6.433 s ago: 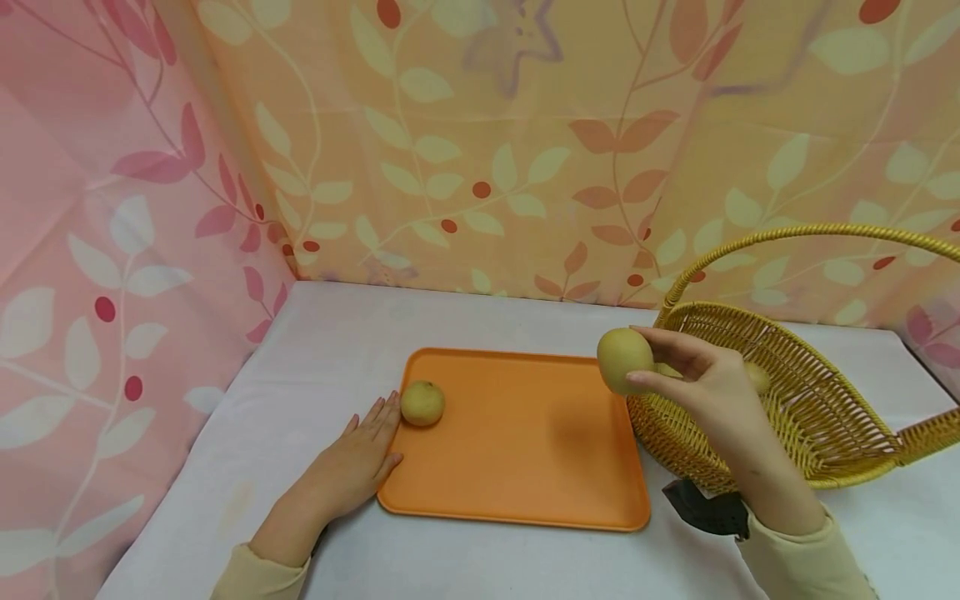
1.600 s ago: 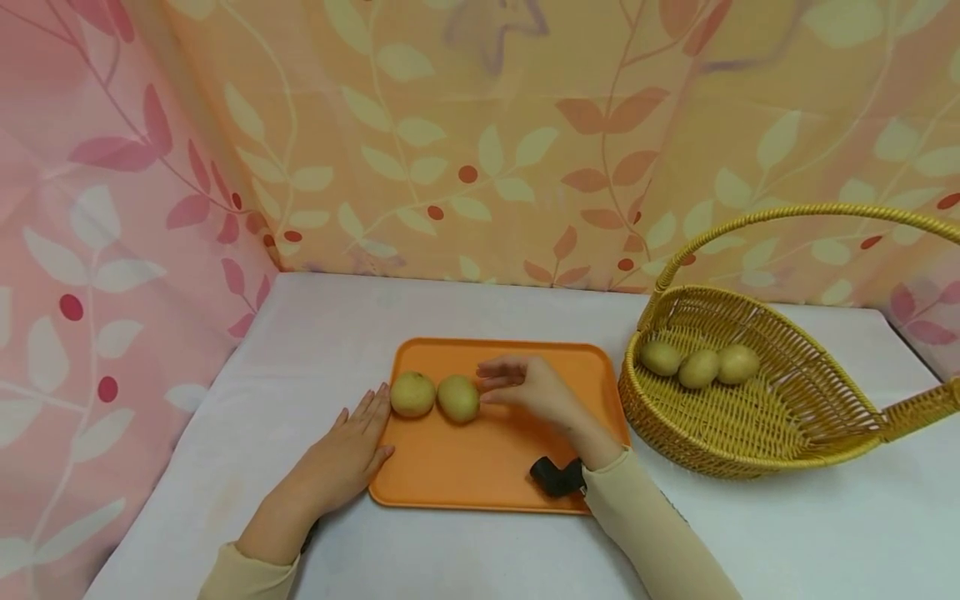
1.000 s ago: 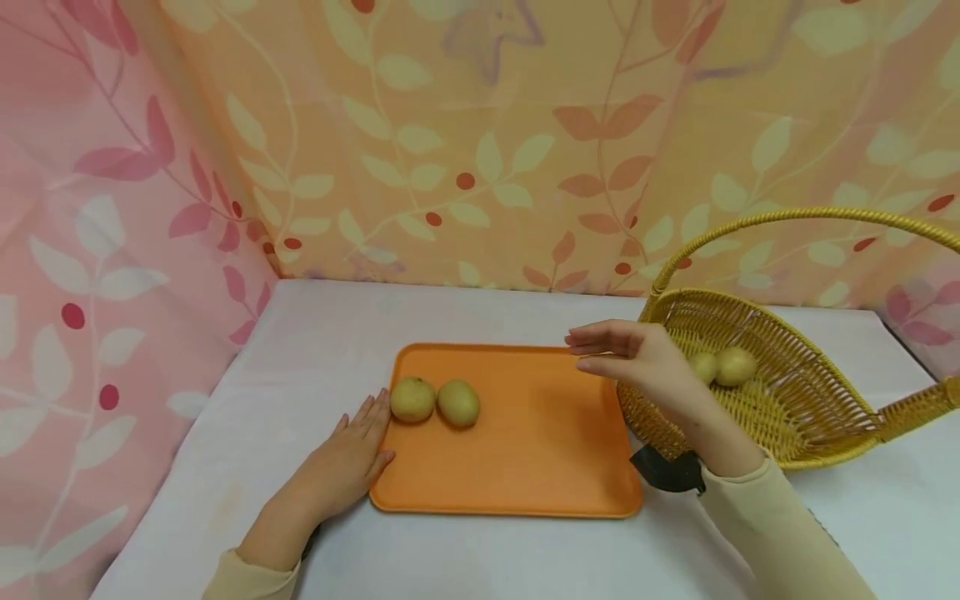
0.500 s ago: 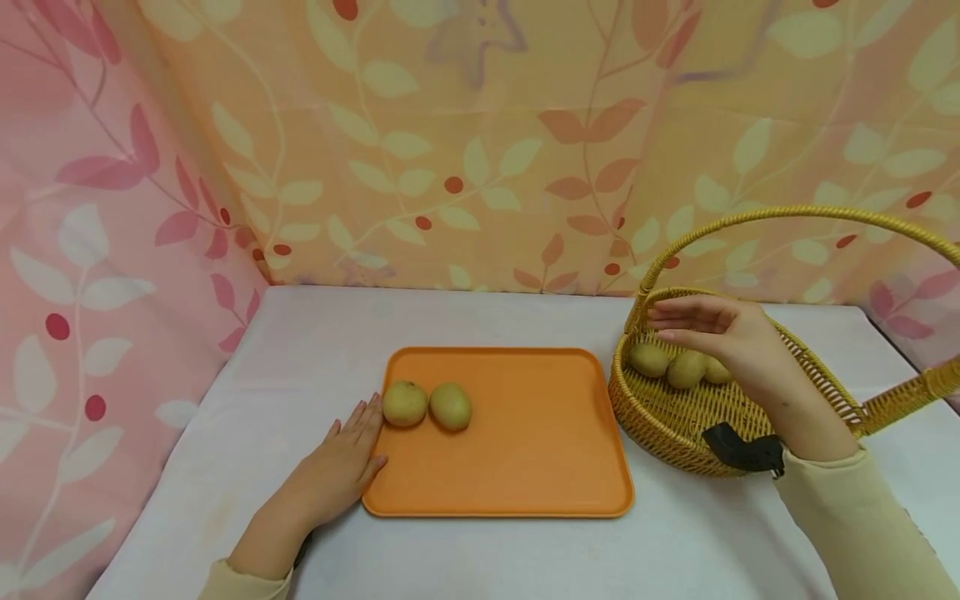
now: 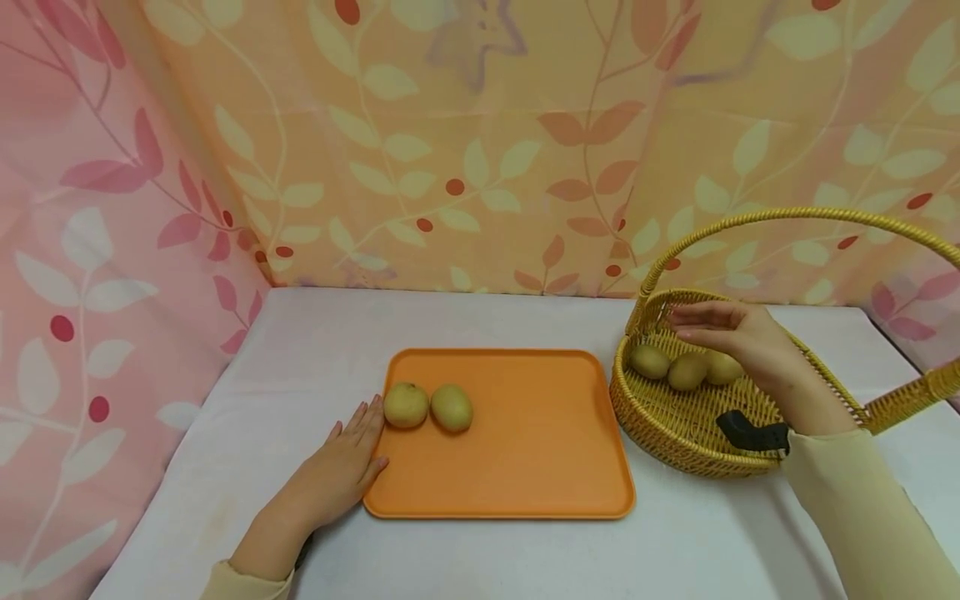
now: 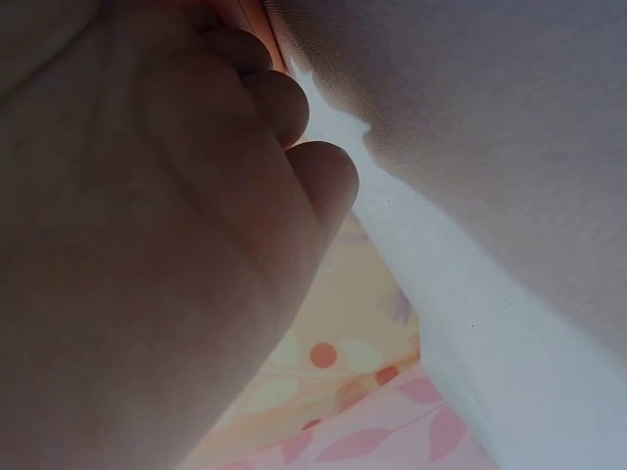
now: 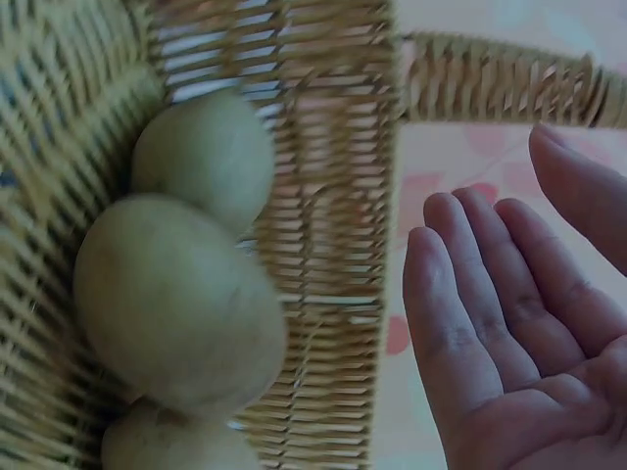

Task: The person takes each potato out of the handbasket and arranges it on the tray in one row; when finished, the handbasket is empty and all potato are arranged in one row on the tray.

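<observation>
1. Potato-like pieces, three of them, lie in a row in the wicker basket (image 5: pixel 660 442): left piece (image 5: pixel 649 362), middle piece (image 5: pixel 687 372) and right piece (image 5: pixel 722 367), partly covered by the right hand (image 5: pixel 750 342).
2. This hand is much the nearer; the row appears to sit below its fingers, toward the person in the head view. A gap shows between fingertips and pieces in the right wrist view, where the middle piece's longer axis slants from upper left to lower right.
3. Right fingers reach out gently bent, close together, thumb well apart; they hold nothing.
4. Left hand (image 5: pixel 341 467) lies flat on the counter (image 5: pixel 525 558), fingers nearly straight, thumb spread, against the left edge of the orange tray (image 5: pixel 540 450). It grips nothing.
5. Round piece (image 5: pixel 406 406) and oval piece (image 5: pixel 452 407) sit side by side on the tray, near the left hand's fingertips.
</observation>
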The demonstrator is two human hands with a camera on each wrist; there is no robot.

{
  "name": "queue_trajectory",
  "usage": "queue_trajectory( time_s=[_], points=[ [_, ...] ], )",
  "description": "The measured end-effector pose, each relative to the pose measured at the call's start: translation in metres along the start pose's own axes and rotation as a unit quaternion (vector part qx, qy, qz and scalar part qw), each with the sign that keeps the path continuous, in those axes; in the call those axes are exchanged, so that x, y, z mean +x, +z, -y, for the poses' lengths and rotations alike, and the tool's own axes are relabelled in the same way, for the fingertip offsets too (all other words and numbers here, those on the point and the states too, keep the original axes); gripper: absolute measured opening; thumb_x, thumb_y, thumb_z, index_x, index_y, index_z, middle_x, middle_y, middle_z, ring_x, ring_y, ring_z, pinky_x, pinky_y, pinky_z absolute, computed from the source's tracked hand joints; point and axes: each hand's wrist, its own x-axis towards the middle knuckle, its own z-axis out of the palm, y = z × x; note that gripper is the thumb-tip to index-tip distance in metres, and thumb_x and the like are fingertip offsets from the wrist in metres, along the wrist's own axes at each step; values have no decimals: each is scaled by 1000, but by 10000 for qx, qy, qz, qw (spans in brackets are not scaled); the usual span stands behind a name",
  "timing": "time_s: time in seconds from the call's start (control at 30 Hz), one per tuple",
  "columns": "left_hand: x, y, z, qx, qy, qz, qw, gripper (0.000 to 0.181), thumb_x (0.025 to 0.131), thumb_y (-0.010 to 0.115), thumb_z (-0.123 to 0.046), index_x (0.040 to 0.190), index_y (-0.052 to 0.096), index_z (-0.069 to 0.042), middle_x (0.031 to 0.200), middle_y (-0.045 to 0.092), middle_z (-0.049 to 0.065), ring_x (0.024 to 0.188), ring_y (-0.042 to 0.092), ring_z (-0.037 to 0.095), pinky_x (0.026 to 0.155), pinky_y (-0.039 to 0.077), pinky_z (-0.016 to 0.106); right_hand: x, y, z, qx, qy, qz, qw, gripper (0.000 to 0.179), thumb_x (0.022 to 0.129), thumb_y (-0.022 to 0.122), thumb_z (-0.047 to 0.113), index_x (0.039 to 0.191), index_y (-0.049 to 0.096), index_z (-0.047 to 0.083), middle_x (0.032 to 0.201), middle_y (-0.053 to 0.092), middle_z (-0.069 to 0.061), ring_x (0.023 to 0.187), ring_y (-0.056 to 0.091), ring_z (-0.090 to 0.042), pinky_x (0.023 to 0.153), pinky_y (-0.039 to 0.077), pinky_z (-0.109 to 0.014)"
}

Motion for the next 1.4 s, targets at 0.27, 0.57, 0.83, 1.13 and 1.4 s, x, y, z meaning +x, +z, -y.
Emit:
queue_trajectory(
  time_s=[0.27,0.57,0.83,1.13,1.4],
  points=[
    [1,1,-1,18,16,-24,10000,66,96,55,-20,144,23,11,151,23,23,138,22,38,106,23,60,10,-8,-12,-279,154,671,9972,45,90,64,9,125,50,-16,107,68,7,94,63,-3,80,48,-14],
    [1,-1,-4,19,146,-94,9998,65,94,57,-17,143,25,13,149,26,25,137,24,40,104,25,61,15,-12,-21,-505,289,1057,9927,45,87,66,6,123,51,-17,117,61,-24,91,65,-9,79,51,-20],
    [0,0,-2,34,90,-119,9999,65,95,56,-17,143,25,13,149,26,26,137,24,40,104,25,61,22,-3,-27,-1090,177,1333,9849,44,85,69,7,123,56,-11,118,60,-26,104,61,-19,83,47,-18],
    [-1,0,-2,-22,74,-120,9999,64,95,56,-17,142,25,13,149,26,26,137,23,40,104,23,62,22,1,-26,-1389,140,1442,9796,43,80,74,11,118,62,-6,114,64,-20,101,60,-21,81,45,-18],
    [-1,-1,-3,-20,69,-147,9999,64,95,56,-17,142,26,13,149,26,26,137,23,41,104,24,62,22,1,-26,-1082,182,1425,9837,41,78,76,9,114,64,-6,111,65,-21,101,63,-24,81,47,-18]
  ],
)
